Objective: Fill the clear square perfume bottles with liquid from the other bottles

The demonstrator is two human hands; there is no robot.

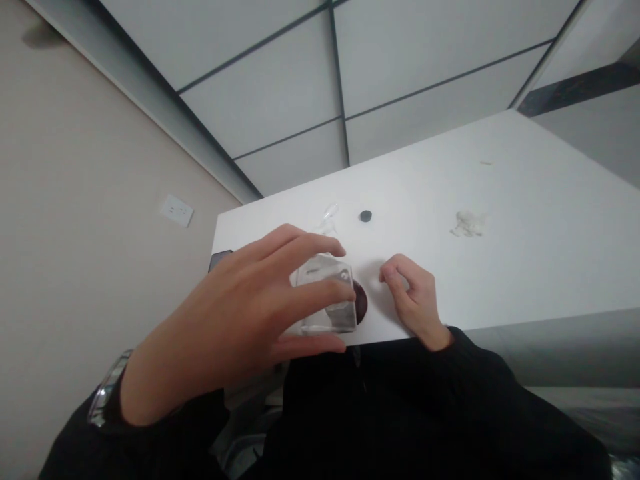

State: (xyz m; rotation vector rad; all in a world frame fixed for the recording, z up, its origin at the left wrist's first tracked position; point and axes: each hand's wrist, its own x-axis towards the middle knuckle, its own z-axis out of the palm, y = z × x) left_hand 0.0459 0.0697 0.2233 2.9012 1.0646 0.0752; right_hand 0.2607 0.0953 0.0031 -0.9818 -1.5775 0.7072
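Observation:
My left hand [250, 300] is wrapped around a clear, square-edged container [327, 293], fingers over its far side and top, thumb along the near side. The container is held near the table's front edge; what is inside it, if anything, is hard to make out. Partly hidden behind it is a dark red, rounded thing [361, 303]. To the right, my right hand [414, 293] rests at the table with its fingers curled in and the thumb against them. Nothing shows between those fingers.
On the white table [525, 267] lie a small dark round cap [366, 216], a clear plastic piece [330, 212], a crumpled whitish scrap [469, 224] and a thin strip [486, 163]. A dark object [220, 259] sits at the left edge. Panelled doors [295, 93] stand behind.

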